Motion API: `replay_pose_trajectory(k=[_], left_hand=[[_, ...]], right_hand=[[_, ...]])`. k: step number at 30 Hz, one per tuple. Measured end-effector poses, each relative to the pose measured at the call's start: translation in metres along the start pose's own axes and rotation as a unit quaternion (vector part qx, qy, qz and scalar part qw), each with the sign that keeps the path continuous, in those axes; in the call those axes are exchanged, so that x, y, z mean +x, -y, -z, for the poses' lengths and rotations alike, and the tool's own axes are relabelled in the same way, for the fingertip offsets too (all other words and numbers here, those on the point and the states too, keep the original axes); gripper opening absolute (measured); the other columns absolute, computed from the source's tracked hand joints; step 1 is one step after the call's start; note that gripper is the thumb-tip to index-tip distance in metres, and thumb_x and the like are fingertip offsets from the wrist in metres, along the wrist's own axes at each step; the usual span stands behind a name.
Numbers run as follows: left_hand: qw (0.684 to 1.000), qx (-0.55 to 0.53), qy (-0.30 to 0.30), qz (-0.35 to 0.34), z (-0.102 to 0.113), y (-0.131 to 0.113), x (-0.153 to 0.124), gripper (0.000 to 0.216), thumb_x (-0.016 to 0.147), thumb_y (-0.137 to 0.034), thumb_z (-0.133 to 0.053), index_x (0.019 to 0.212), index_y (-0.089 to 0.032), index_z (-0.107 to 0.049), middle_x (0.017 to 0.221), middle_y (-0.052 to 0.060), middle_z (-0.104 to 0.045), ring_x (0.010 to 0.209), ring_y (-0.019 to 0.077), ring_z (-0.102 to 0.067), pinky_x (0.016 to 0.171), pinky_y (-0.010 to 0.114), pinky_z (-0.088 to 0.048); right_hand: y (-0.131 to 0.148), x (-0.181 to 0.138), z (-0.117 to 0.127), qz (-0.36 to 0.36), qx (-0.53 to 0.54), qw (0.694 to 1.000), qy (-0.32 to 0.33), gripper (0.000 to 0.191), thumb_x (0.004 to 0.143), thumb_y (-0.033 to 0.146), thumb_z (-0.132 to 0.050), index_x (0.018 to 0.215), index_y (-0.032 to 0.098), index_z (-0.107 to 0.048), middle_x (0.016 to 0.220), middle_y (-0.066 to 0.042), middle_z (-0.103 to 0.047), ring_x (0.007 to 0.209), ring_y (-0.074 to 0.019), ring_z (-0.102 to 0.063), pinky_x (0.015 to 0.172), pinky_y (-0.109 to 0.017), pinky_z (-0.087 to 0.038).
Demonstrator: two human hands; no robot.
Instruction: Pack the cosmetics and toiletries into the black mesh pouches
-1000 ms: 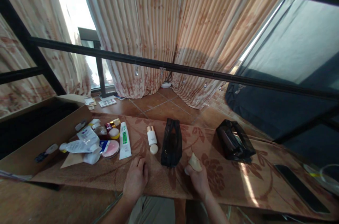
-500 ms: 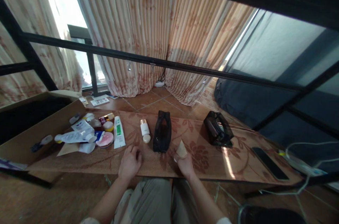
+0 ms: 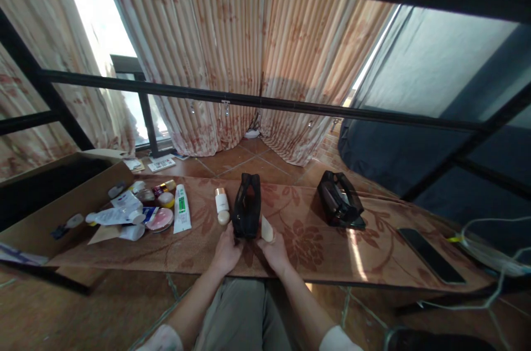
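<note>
A small black pouch (image 3: 248, 207), its top gaping, stands upright on the cloth-covered table in front of me. At its near left corner, my left hand (image 3: 227, 251) is closed on the pouch's edge, fingertips partly hidden. My right hand (image 3: 274, 254) is by the near right side, pinching a cream wedge-shaped piece (image 3: 267, 229) that looks like a makeup sponge. Just left of the pouch lies a white bottle (image 3: 221, 201) with a gold end, and a small round pale item (image 3: 223, 217) is at its near end.
A white-and-green tube (image 3: 182, 208) lies farther left, beside a pile of cosmetics with a pink round case (image 3: 160, 220). A cardboard box (image 3: 83, 190) stands at far left. On the right are a dark see-through bag (image 3: 339, 201), a phone (image 3: 431, 255) and a white cable (image 3: 485, 298).
My left hand has moved right from the bare cloth to the pouch's near corner. My right hand has shifted left, bringing the cream wedge beside the pouch.
</note>
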State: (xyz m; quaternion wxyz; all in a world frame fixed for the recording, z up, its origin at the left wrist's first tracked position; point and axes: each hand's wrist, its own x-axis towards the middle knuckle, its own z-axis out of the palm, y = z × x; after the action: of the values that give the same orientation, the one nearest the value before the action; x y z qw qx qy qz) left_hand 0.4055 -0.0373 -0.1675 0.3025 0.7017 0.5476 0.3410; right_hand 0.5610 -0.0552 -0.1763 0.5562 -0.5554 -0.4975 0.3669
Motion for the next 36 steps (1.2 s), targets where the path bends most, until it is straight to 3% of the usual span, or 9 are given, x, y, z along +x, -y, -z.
replay_pose_trajectory(k=[5, 11, 15, 25, 30, 36], left_hand=[[1.0, -0.019, 0.015, -0.014, -0.016, -0.016, -0.007, 0.058, 0.068, -0.001, -0.05, 0.123, -0.018, -0.049, 0.11, 0.008, -0.068, 0.104, 0.0245, -0.063, 0.089, 0.038, -0.048], [0.998, -0.03, 0.034, -0.036, -0.038, -0.025, -0.035, 0.057, 0.069, -0.004, -0.052, 0.124, -0.019, -0.053, 0.119, 0.01, -0.064, 0.115, 0.0274, -0.056, 0.099, 0.045, -0.043], [0.997, -0.018, 0.048, -0.062, -0.041, -0.024, -0.046, 0.051, 0.074, -0.008, -0.053, 0.124, -0.018, -0.053, 0.123, 0.012, -0.061, 0.119, 0.0271, -0.054, 0.1, 0.044, -0.043], [0.996, 0.033, 0.08, 0.002, -0.03, -0.028, -0.04, 0.046, 0.075, -0.021, -0.062, 0.119, -0.018, -0.051, 0.089, 0.005, -0.067, 0.082, 0.0205, -0.065, 0.074, 0.031, -0.047], [0.993, 0.056, 0.096, 0.034, -0.031, -0.03, -0.036, 0.041, 0.075, -0.024, -0.062, 0.115, -0.019, -0.052, 0.082, 0.004, -0.068, 0.079, 0.0225, -0.066, 0.069, 0.03, -0.043], [0.991, 0.059, 0.108, 0.05, -0.035, -0.03, -0.032, 0.039, 0.073, -0.026, -0.064, 0.111, -0.02, -0.054, 0.092, 0.006, -0.07, 0.09, 0.0259, -0.066, 0.074, 0.031, -0.042]], right_hand=[[0.004, -0.012, 0.006, 0.0, 0.03, 1.0, 0.008, 0.039, 0.061, 0.022, -0.058, 0.097, 0.02, -0.072, 0.077, 0.001, -0.072, 0.07, -0.0202, -0.065, 0.063, -0.03, -0.053], [0.006, -0.046, 0.048, -0.034, 0.038, 0.999, -0.002, 0.033, 0.063, 0.023, -0.061, 0.095, 0.026, -0.072, 0.081, 0.003, -0.073, 0.073, -0.0205, -0.067, 0.067, -0.03, -0.054], [0.006, -0.058, 0.067, -0.061, 0.034, 0.997, -0.032, 0.027, 0.061, 0.022, -0.065, 0.087, 0.024, -0.072, 0.078, 0.002, -0.072, 0.07, -0.0204, -0.066, 0.065, -0.029, -0.053], [-0.011, -0.021, 0.073, -0.089, 0.003, 0.984, -0.152, 0.03, 0.071, 0.041, -0.064, 0.088, 0.017, -0.064, 0.071, -0.001, -0.068, 0.062, -0.019, -0.061, 0.057, -0.028, -0.047], [-0.016, -0.014, 0.073, -0.067, -0.041, 0.984, -0.157, 0.035, 0.072, 0.049, -0.064, 0.086, 0.017, -0.062, 0.066, 0.001, -0.064, 0.061, -0.0179, -0.057, 0.057, -0.027, -0.044], [-0.019, -0.017, 0.073, -0.042, -0.06, 0.989, -0.129, 0.033, 0.076, 0.045, -0.06, 0.094, 0.017, -0.062, 0.075, -0.001, -0.067, 0.068, -0.0193, -0.06, 0.063, -0.028, -0.047]])
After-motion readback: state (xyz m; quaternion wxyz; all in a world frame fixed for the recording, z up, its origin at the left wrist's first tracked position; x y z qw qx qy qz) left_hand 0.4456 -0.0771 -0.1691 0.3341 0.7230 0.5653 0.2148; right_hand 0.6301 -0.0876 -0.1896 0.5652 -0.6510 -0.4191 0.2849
